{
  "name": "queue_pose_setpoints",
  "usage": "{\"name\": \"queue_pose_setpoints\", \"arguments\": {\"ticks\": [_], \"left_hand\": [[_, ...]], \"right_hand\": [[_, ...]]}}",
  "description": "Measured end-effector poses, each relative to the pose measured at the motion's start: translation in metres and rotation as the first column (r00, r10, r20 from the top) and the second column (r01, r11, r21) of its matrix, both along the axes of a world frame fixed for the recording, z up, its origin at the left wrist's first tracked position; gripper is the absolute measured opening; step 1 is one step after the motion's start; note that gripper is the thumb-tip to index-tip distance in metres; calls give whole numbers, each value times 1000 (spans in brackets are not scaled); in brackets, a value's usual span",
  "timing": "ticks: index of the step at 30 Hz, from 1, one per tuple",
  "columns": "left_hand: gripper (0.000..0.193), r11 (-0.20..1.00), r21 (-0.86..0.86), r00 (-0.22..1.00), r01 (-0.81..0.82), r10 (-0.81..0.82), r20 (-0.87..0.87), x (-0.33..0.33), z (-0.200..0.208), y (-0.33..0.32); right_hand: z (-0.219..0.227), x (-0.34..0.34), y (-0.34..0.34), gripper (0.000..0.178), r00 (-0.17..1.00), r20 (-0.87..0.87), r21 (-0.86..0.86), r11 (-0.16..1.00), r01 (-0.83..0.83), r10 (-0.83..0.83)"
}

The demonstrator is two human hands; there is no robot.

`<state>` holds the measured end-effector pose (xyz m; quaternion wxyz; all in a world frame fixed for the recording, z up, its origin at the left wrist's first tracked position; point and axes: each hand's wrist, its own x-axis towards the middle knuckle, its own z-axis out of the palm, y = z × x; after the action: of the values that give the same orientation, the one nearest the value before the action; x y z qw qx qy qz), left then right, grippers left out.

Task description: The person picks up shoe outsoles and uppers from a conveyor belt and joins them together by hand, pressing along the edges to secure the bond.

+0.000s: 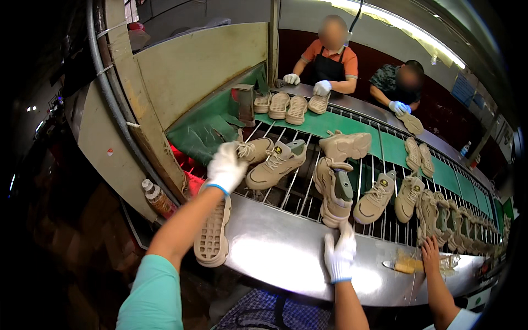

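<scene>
My left hand, in a white glove with a blue cuff, reaches to the end of a beige lace-up shoe on the wire rack; its fingers are blurred, and their grip is unclear. Below that forearm, a beige sole lies with its gridded side up on the metal ledge. My right hand, also white-gloved, has its thumb apart and fingers stretched up against the lower end of a beige shoe with a grey-green piece in its opening. Another beige shoe stands between my hands.
Several shoes line the rack to the right. Beyond it, soles lie on a green belt; two gloved people work there. At right, a co-worker's bare hand rests near a yellow-handled brush. A bottle stands at left.
</scene>
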<state>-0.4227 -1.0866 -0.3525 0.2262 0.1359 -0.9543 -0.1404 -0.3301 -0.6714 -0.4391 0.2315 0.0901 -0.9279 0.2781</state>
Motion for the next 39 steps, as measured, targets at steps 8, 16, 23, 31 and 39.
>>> {"name": "queue_pose_setpoints", "arguments": {"ticks": [8, 16, 23, 31, 39], "left_hand": [[80, 847, 479, 964, -230, 131, 231, -35, -42, -100], [72, 617, 786, 998, 47, -1, -60, -90, -43, -95], [117, 692, 614, 924, 380, -259, -281, -199, -14, 25], [99, 886, 345, 708, 310, -457, 538, -184, 19, 96], [97, 943, -145, 702, 300, -115, 703, -109, 27, 81]], "right_hand": [[24, -7, -24, 34, 991, 28, -38, 991, -129, 130], [25, -26, -44, 28, 990, 8, 48, 988, -144, 143], [18, -31, -42, 22, 995, 4, 73, 992, -101, 101], [19, -25, -38, 20, 994, 101, 23, 999, -48, 46], [-5, -25, -42, 21, 999, 5, -26, 999, -36, 36]]}}
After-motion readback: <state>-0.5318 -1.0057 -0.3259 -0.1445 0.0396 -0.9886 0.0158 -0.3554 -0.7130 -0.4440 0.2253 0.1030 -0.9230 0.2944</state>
